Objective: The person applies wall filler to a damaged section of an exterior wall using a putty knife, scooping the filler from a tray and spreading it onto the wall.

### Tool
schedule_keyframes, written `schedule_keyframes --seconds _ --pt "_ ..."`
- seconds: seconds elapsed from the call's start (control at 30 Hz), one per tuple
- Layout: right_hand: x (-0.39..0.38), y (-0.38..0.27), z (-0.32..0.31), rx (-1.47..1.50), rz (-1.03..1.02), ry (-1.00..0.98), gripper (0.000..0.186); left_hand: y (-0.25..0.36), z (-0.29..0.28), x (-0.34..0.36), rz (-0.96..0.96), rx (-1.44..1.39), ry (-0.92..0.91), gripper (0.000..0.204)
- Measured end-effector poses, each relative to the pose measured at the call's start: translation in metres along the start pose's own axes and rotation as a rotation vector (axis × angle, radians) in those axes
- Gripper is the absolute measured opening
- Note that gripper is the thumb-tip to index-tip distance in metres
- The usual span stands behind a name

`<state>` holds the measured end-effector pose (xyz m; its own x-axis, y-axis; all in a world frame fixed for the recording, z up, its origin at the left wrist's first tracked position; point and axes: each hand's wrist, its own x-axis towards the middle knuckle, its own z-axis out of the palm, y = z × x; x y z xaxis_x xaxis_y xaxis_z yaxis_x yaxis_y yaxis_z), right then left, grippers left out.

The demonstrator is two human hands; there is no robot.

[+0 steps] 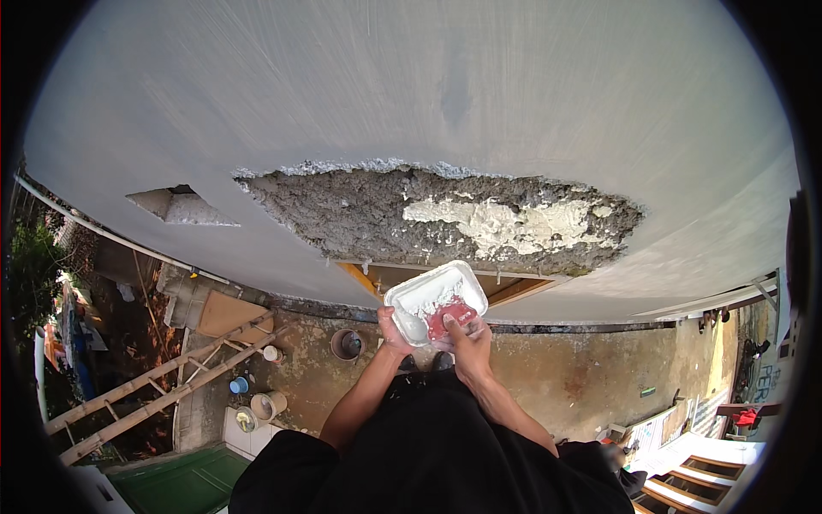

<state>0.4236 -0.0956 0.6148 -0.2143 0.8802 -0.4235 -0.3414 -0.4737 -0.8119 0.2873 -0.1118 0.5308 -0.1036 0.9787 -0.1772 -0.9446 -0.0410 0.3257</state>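
Observation:
My left hand (395, 334) grips the left edge of a white rectangular tray (413, 298) holding white paste. My right hand (471, 349) is closed on a flat red scraper (461, 311), its thumb pressed on top, with the scraper's blade in the tray. White smears mark my right fingers. Beyond the tray, a rough grey patch of exposed masonry (342, 210) breaks the smooth grey wall (411, 86). Cream-white filler (522, 224) covers part of the patch's right half. Both hands are apart from the wall.
A wooden-framed opening (518, 289) lies just below the rough patch. A small niche (193, 208) is cut into the wall at left. Lower left are a bamboo ladder (158, 390), a dark bucket (348, 344), a blue pail (239, 385) and a green surface (175, 484).

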Motion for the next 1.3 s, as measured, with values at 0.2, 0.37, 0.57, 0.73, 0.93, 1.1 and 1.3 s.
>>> schedule_keyframes --seconds 0.2,0.37,0.57,0.73,0.93,1.1,1.3 --pt "0.009 0.003 -0.024 -0.256 -0.193 -0.049 0.02 0.003 0.002 0.001 0.007 0.003 0.024 0.09" --pt "0.006 -0.042 -0.023 -0.54 -0.269 0.002 0.015 0.007 0.001 0.002 -0.058 0.011 -0.065 0.095" --pt "-0.002 -0.045 -0.022 -0.664 -0.199 -0.001 0.015 0.005 -0.005 0.003 -0.036 -0.004 -0.049 0.095" --pt "0.0 -0.007 -0.024 -0.636 -0.223 0.008 0.014 0.004 -0.002 -0.002 0.004 0.002 0.014 0.091" --pt "-0.008 0.001 -0.012 -0.583 -0.276 0.059 0.013 0.004 0.006 -0.005 0.001 -0.055 0.043 0.089" --pt "-0.004 0.008 -0.007 -0.472 -0.268 0.087 0.013 0.001 0.005 -0.006 0.006 -0.034 0.046 0.089" --pt "0.0 0.007 0.004 -0.353 -0.218 0.081 0.014 -0.002 0.001 -0.004 -0.019 -0.029 0.014 0.086"
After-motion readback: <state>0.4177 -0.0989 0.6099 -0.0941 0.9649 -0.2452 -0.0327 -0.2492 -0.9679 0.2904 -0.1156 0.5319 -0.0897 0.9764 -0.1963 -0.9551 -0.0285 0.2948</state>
